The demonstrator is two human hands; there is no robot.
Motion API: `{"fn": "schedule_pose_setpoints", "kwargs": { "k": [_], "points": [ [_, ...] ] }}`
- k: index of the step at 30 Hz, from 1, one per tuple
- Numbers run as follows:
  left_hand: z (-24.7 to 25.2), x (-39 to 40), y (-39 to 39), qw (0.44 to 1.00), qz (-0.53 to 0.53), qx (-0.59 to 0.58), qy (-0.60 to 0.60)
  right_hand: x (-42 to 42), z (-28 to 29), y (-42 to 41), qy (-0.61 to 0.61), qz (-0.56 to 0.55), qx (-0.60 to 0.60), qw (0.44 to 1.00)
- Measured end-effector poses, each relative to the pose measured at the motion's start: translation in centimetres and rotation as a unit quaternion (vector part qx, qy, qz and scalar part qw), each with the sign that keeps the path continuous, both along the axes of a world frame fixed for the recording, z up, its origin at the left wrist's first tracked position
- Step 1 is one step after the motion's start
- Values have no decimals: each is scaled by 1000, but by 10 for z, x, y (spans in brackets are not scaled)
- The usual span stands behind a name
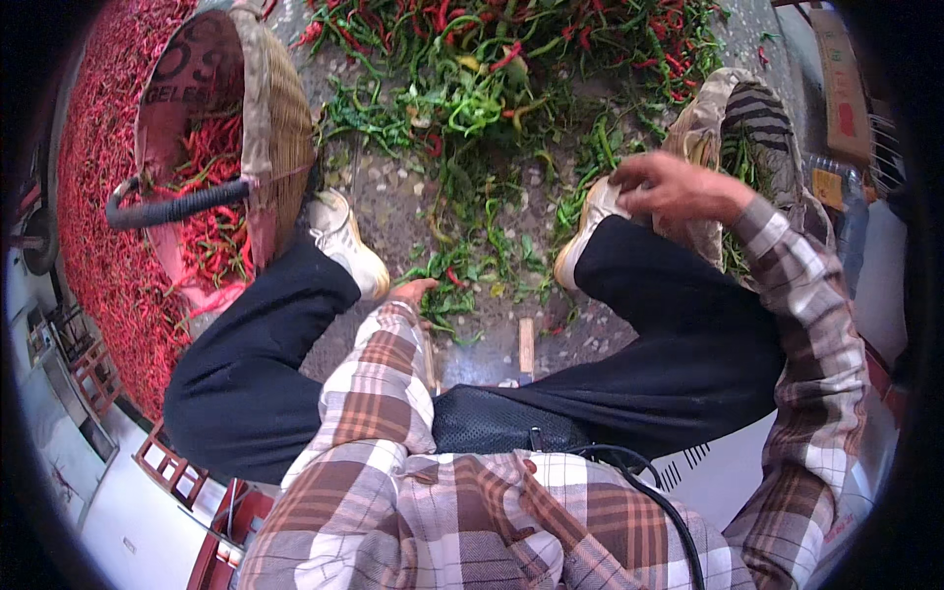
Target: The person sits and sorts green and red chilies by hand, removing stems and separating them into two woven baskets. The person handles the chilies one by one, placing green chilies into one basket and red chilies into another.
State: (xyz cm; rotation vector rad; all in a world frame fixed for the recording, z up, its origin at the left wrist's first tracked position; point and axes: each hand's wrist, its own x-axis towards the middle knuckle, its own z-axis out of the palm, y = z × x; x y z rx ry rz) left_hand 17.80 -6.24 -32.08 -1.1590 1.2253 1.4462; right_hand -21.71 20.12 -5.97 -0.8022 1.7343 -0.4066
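Note:
My left hand (pixel 414 292) is low near the floor between my shoes, beside a small pile of green chili peppers (pixel 450 291); its fingers are largely hidden by the sleeve and pile. My right hand (pixel 667 188) is over the right shoe, next to the lined basket (pixel 697 125) that has green peppers and stems inside; it is blurred, and I cannot tell if it holds anything. At the upper left a wicker basket (pixel 284 133) lies tilted with red chili peppers (pixel 214 236) in it. A heap of red and green peppers (pixel 501 44) spreads over the floor ahead.
A wide layer of red chili peppers (pixel 110 295) covers the floor at the left. My white shoes (pixel 346 243) stand either side of scattered green peppers and leaves. A cardboard box (pixel 841 88) is at the upper right. Wooden stools (pixel 171 466) are at the lower left.

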Motion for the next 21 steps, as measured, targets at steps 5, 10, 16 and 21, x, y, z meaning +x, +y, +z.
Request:
{"fn": "schedule_pose_setpoints", "kwargs": {
  "k": [5,10,16,21],
  "points": [
    [-40,-89,32,919,389,-44,-46,5,-46,-19,13,-26,-10,1000],
    [24,-248,2,845,482,79,217,-26,-59,-49,4,-52,-65,997],
    [130,-331,-62,858,-78,-377,339,-68,-70,-58,-5,-158,29,987],
    [77,-345,-78,917,-83,-307,241,-74,-178,-80,94,-253,-5,963]
  ]
}}
